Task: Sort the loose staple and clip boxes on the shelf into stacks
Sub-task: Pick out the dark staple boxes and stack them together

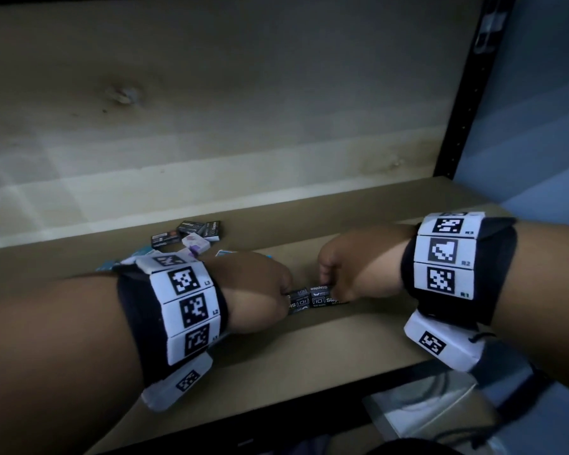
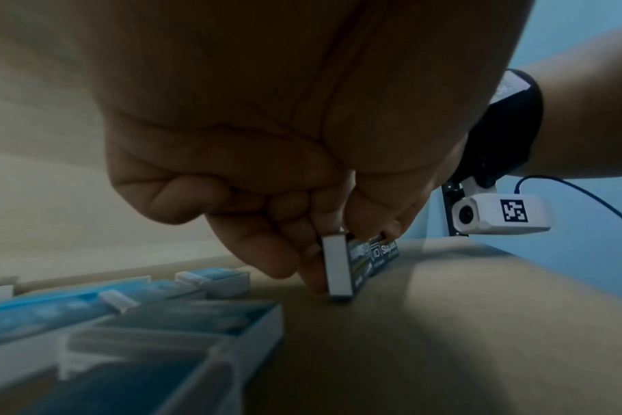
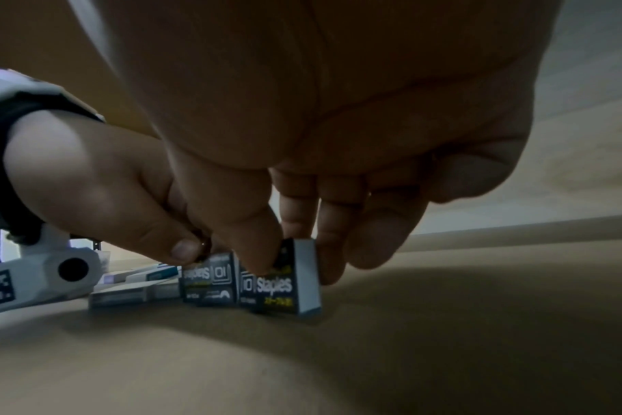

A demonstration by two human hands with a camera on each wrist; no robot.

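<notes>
Both hands [image 1: 304, 284] around small rectangular black cardboard staple boxes [image 1: 314, 297], smooth shelf [image 1: 309, 356].

We see dim, grainy frames; shadow pools beneath our hands [image 1: 304, 284]; wrist views bend at edges, perhaps slightly blurred.

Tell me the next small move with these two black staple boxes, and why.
Probably push them together: the left hand and right hand each pinch a black staple box standing on edge on the shelf, side by side, faces not quite flush.
</notes>
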